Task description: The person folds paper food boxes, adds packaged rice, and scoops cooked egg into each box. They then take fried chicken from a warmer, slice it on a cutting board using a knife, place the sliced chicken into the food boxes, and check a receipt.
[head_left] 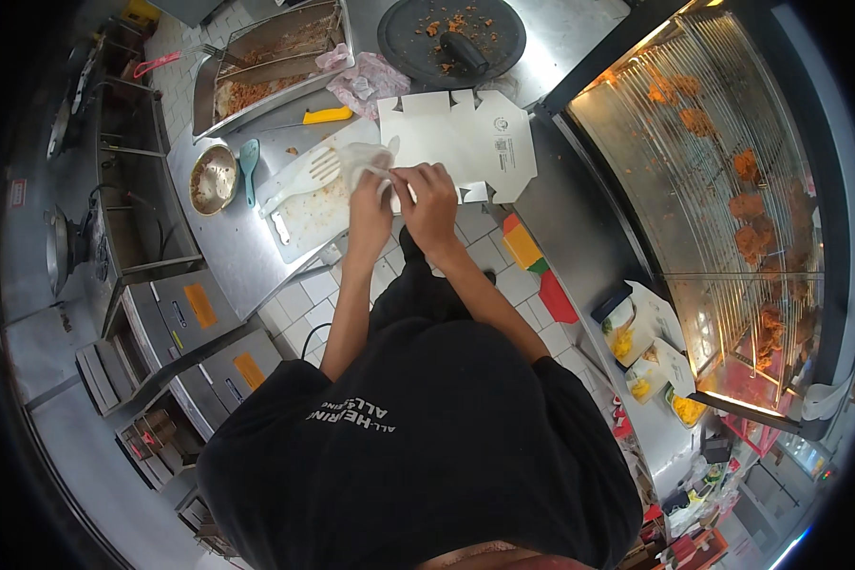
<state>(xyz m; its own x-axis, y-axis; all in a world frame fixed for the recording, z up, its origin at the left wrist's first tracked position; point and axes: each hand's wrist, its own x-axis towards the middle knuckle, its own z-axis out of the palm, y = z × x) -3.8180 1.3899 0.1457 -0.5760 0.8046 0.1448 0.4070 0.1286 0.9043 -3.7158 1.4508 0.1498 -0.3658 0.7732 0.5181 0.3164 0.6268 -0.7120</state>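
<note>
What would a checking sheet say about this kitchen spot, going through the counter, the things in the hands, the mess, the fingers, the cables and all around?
Surface: steel counter, crumbs on it.
Job's things: flat white box blank by the hands; thin clear glove being pulled onto the left hand.
Clutter: white spatula on a cutting board, yellow-handled knife, teal spoon, metal bowl, crumbed tray, round dark lid.
Fingers: right hand pinches the glove's edge; left hand is inside it.
Cables: one dark cable on the floor tiles.
Surroundings: lit warming cabinet with fried pieces, right.
</note>
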